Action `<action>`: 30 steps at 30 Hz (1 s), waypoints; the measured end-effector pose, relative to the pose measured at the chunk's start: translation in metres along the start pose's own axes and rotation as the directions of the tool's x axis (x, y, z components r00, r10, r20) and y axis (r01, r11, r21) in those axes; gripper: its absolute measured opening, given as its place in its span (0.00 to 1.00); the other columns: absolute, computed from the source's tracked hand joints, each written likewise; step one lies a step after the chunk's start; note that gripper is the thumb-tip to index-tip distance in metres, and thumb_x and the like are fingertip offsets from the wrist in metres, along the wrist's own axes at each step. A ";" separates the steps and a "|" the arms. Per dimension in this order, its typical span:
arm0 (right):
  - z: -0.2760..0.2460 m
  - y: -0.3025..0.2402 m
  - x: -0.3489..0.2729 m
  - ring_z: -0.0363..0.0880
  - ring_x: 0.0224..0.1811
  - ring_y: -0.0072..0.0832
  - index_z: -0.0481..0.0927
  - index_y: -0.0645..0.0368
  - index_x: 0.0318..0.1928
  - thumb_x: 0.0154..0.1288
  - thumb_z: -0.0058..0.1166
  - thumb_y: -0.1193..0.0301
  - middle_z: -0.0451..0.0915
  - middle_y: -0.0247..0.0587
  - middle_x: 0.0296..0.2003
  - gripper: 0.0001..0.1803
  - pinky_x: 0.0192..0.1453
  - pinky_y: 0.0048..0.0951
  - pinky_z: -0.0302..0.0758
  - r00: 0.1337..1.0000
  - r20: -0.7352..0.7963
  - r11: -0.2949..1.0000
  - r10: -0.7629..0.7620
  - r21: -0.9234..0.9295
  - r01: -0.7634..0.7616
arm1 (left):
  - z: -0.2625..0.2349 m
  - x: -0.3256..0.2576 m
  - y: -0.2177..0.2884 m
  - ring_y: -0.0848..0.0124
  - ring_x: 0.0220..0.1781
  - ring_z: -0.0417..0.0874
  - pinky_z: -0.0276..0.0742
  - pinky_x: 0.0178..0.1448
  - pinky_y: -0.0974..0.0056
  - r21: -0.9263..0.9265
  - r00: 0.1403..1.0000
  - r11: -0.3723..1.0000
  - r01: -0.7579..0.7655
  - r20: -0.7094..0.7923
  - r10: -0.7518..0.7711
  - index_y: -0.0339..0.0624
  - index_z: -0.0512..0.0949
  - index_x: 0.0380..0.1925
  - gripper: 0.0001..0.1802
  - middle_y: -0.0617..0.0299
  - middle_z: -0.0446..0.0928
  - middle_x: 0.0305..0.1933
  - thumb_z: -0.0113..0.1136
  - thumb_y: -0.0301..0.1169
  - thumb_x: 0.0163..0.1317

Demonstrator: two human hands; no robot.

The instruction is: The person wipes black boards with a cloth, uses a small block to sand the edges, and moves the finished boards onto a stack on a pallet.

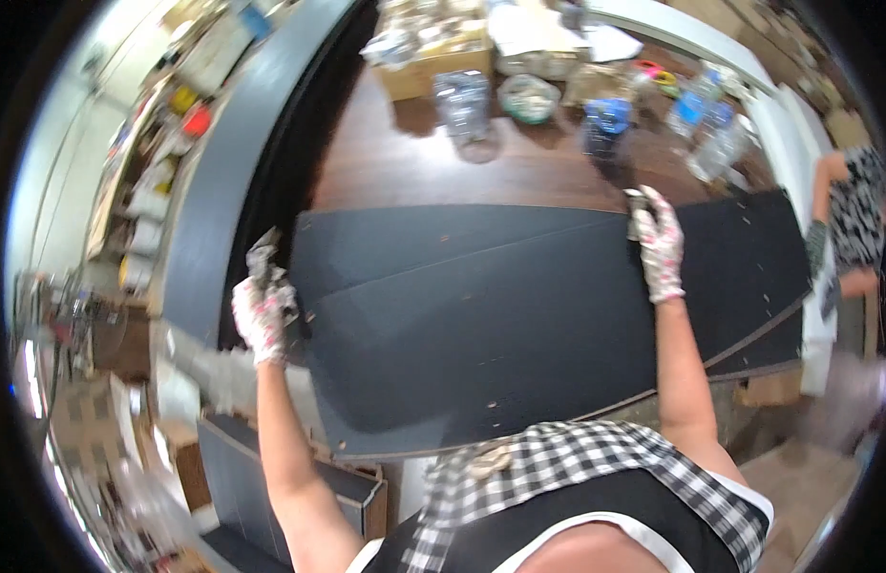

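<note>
Overhead, looking down: a dark wood counter (395,167) carries two large dark grey sheets (519,325), overlapping, spread across its near half and overhanging the near edge

Packages along the far edge of the counter:
- cardboard box (433,67), tan, at the far left corner, filled with clear-wrapped items
- clear plastic bottle (465,105), just in front of the box, standing near the far edge
- round bowl (529,97) with pale contents, right of that bottle
- container with a blue label (607,119), further right
- several clear plastic bottles (715,134) with blue labels toward the far right corner, lying tilted

Left hand (262,310): in a white patterned glove, at the left edge of the sheets, fingers closed around a small grey metal clip (263,256) that sticks up above the fist. Clip sits just outside the far left corner of the upper sheet; contact with the sheet cannot be told, blurred

Right hand (660,244): same kind of glove, over the far edge of the sheets toward the right, fingers curled shut on a second small grey clip (638,205) at that edge

Another person's arm (825,205) shows at the right end of the counter
</note>
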State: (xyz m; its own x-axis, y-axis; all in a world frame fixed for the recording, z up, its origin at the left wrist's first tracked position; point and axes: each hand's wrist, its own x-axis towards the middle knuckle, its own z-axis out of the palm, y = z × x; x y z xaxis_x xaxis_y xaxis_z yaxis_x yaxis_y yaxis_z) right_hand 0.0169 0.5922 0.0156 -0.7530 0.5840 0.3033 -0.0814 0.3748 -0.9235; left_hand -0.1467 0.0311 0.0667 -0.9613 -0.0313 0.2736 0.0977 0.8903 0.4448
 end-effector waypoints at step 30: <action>-0.054 -0.054 -0.105 0.79 0.51 0.22 0.72 0.64 0.61 0.69 0.50 0.77 0.80 0.40 0.52 0.20 0.58 0.35 0.79 0.913 0.134 0.587 0.386 0.728 -0.355 | 0.004 -0.175 -0.087 0.63 0.44 0.80 0.77 0.49 0.62 -0.073 0.941 0.963 0.260 0.242 -0.235 0.28 0.76 0.51 0.19 0.47 0.80 0.45 0.51 0.34 0.71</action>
State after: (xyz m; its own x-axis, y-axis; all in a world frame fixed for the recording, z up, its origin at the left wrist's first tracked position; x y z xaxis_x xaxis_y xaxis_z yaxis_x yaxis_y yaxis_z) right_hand 0.1355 0.5491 0.0465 -0.8060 0.5812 -0.1115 -0.2553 -0.5115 -0.8204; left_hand 0.0126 -0.0394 -0.0231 -0.9902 -0.1289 -0.0537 -0.1367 0.8160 0.5617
